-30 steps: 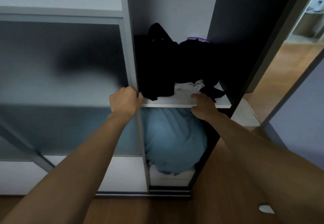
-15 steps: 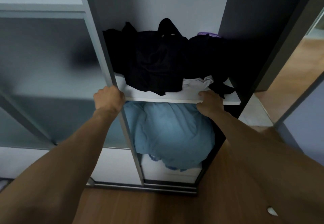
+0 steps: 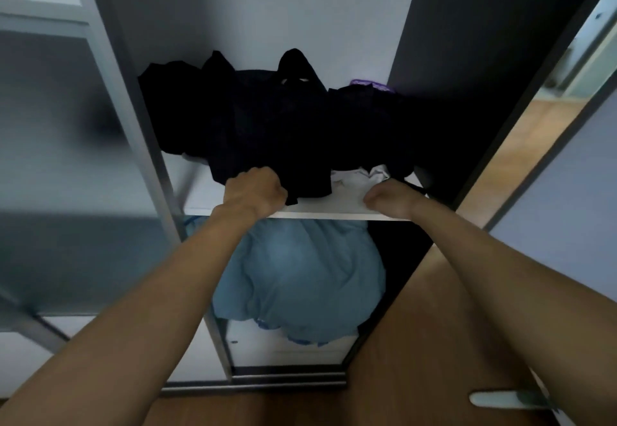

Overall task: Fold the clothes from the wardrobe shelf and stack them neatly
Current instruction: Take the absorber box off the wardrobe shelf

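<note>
A heap of black clothes (image 3: 283, 125) fills the white wardrobe shelf (image 3: 334, 205). A crumpled white garment (image 3: 364, 175) lies under the heap's right front, and a bit of purple fabric (image 3: 370, 83) shows at the back. My left hand (image 3: 255, 192) is on the shelf's front, its fingers curled round the hanging front edge of the black clothes. My right hand (image 3: 390, 198) rests on the shelf edge beside the white garment with curled fingers. Whether it holds any cloth is hidden.
The sliding door frame (image 3: 133, 132) stands to the left of the opening. A bulky light-blue bundle (image 3: 300, 275) sits in the compartment below the shelf. The wardrobe's dark side panel (image 3: 467, 75) bounds the right. Wooden floor (image 3: 417, 342) lies beneath.
My left hand has left the sliding door frame and moved right onto the black clothes. The opening is wider, showing more of the heap. My right hand has stayed at the shelf edge.
</note>
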Tool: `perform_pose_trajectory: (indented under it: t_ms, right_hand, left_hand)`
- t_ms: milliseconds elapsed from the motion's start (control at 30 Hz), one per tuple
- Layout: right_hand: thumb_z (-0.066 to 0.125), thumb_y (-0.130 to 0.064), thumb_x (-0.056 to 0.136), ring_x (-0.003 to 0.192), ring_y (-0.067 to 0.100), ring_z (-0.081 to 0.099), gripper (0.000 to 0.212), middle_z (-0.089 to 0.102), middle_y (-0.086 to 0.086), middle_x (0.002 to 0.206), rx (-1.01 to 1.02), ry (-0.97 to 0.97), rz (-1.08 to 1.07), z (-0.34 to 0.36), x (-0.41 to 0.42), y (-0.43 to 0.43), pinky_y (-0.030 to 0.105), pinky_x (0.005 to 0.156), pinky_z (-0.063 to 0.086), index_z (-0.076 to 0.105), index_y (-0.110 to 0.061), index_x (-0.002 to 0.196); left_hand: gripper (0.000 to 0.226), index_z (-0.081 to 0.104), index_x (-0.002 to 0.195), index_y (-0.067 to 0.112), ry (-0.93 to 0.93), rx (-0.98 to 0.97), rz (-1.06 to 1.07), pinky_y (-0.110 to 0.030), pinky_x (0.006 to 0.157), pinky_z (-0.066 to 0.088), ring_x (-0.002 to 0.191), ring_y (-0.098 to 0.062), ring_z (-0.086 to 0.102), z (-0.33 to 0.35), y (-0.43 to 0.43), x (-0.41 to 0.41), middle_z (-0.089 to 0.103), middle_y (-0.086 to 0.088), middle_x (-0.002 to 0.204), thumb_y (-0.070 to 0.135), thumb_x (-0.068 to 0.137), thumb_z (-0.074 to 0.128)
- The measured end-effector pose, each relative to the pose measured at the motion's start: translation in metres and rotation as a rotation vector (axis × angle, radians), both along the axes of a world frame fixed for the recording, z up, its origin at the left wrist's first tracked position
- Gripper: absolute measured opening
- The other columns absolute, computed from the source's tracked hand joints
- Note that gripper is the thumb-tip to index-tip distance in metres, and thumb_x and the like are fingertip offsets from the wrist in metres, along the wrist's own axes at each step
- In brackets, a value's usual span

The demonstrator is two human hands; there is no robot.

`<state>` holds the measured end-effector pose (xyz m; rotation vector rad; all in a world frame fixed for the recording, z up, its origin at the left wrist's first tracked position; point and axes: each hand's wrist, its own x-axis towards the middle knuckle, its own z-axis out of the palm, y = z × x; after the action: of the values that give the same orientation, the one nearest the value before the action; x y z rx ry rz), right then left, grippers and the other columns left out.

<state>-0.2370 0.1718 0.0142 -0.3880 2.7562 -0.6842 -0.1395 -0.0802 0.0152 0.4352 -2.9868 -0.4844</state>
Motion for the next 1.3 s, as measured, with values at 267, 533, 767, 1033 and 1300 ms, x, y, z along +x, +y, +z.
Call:
perform_pose_trajectory:
  t_ms: [267, 533, 767, 1033, 1300]
  right_hand:
    - [0.057, -0.009, 0.091, 0.091, 0.008, 0.065, 0.022, 0.071, -0.008, 0.092, -0.340, 0.377, -0.142, 0.042, -0.070, -0.007, 0.004, 0.077, 0.042, 0.075, -0.020, 0.097]
    - [0.058, -0.013, 0.088, 0.129, 0.023, 0.054, 0.047, 0.060, 0.007, 0.139, -0.294, 0.378, -0.079, 0.059, -0.218, -0.035, 0.028, 0.108, 0.038, 0.059, -0.013, 0.136]
    - [0.049, -0.047, 0.093, 0.145, 0.032, 0.030, 0.061, 0.029, 0.008, 0.160, -0.093, 0.211, -0.065, 0.025, -0.294, -0.035, 0.049, 0.117, 0.028, 0.039, -0.028, 0.150]
    - [0.041, -0.054, 0.072, 0.086, 0.020, 0.064, 0.040, 0.067, -0.001, 0.088, -0.033, -0.028, 0.089, 0.017, -0.291, -0.042, 0.030, 0.069, 0.046, 0.066, -0.022, 0.069]
    - [0.052, -0.024, 0.087, 0.095, 0.026, 0.065, 0.023, 0.071, 0.002, 0.101, -0.133, 0.382, -0.314, 0.022, -0.286, -0.046, 0.038, 0.086, 0.051, 0.073, -0.023, 0.096]
  left_hand:
    - [0.021, 0.073, 0.097, 0.028, 0.400, 0.235, -0.188, -0.034, 0.077, 0.056, 0.081, -0.014, 0.066, 0.023, 0.025, -0.089, 0.071, 0.010, 0.091, 0.026, 0.092, 0.052]
    - [0.021, 0.072, 0.091, 0.016, 0.558, 0.137, -0.247, -0.039, 0.085, 0.051, 0.093, -0.019, 0.062, 0.058, 0.049, -0.237, 0.066, 0.001, 0.104, 0.018, 0.090, 0.051]
    - [0.023, 0.069, 0.107, 0.014, 0.357, 0.202, -0.253, -0.030, 0.094, 0.047, 0.107, -0.023, 0.062, 0.064, 0.048, -0.361, 0.065, -0.007, 0.118, 0.015, 0.089, 0.054]
    - [0.045, 0.049, 0.134, 0.005, 0.257, 0.582, -0.037, -0.031, 0.102, 0.040, 0.125, -0.029, 0.053, 0.047, 0.059, -0.461, 0.056, -0.016, 0.137, 0.023, 0.094, 0.054]
    - [0.033, 0.064, 0.122, 0.002, 0.237, 0.889, -0.024, -0.020, 0.080, 0.050, 0.098, -0.023, 0.064, 0.014, 0.058, -0.480, 0.068, -0.016, 0.112, 0.011, 0.094, 0.051]
